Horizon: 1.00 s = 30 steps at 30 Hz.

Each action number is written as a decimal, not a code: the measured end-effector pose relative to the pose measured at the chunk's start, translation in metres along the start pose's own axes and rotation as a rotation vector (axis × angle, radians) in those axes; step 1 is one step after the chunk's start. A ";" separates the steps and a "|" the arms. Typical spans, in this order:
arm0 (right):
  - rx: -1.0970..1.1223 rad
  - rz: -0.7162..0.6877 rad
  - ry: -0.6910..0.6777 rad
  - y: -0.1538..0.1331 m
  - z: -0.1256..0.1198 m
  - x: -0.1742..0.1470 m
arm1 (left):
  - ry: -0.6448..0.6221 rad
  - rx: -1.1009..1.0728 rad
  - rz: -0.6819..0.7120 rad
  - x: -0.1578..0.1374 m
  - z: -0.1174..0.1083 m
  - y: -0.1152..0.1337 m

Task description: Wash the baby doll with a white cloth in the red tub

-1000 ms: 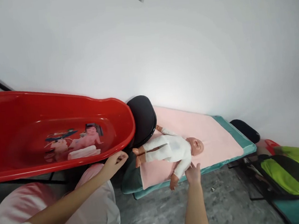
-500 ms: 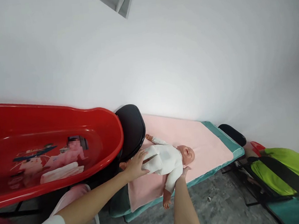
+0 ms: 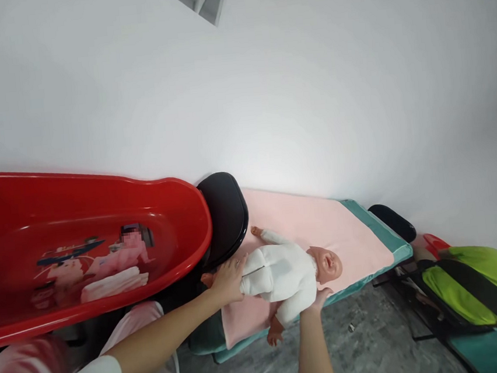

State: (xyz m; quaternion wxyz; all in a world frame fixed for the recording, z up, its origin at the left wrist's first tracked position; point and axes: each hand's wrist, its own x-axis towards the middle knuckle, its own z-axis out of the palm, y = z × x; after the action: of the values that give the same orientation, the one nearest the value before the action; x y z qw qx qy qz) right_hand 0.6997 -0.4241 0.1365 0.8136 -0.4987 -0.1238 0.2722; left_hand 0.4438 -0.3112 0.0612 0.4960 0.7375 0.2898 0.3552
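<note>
- I see a baby doll (image 3: 283,271) in white clothes lying on its back on a pink towel (image 3: 322,226).
- The doll lies long-ways along the towel. Its head (image 3: 326,263) points to the right and its legs point left, toward the red tub (image 3: 91,248).
- One doll arm sticks up toward the wall, and the other hangs down over the near edge of the towel.
- My left hand (image 3: 226,279) rests flat on the doll's legs, fingers spread, with the thumb side tucked under. It looks like a soft hold on the legs.
- My right hand (image 3: 318,300) is under the doll's shoulder and neck, palm up. Most of it is hidden, so I cannot tell how tight it grips.
- The towel lies on a green pad (image 3: 380,232) close to the white wall.
- A black round seat (image 3: 227,212) sits between the tub and the towel, just beside the doll's feet.
- A folded white cloth (image 3: 112,283) lies inside the tub.
- A green and black thing (image 3: 482,287) sits far to the right, well apart from the doll.
</note>
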 end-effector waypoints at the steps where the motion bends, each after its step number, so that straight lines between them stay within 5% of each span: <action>1: -0.009 -0.010 0.009 -0.005 0.002 -0.005 | -0.007 0.006 0.018 -0.003 -0.002 0.001; 9: -0.076 -0.034 0.203 -0.054 0.028 -0.094 | -0.204 0.143 0.009 -0.052 -0.047 0.047; 14: -0.051 -0.125 0.123 -0.080 0.078 -0.155 | -0.183 0.106 0.057 -0.079 -0.092 0.069; 18: 0.086 -0.173 0.009 -0.083 0.123 -0.175 | -0.094 0.098 0.071 -0.090 -0.143 0.085; 24: 0.124 -0.123 -0.183 -0.052 0.207 -0.184 | 0.100 0.155 0.057 -0.107 -0.240 0.092; 30: 0.324 0.038 -0.416 0.029 0.309 -0.159 | 0.286 0.281 -0.056 -0.128 -0.332 0.071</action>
State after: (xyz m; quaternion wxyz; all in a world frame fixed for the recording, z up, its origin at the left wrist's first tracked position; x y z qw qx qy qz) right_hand 0.4138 -0.2743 0.2680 0.8345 -0.2977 -0.2339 0.4005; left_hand 0.1053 -0.2606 0.1824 0.3516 0.7331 0.4247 0.3983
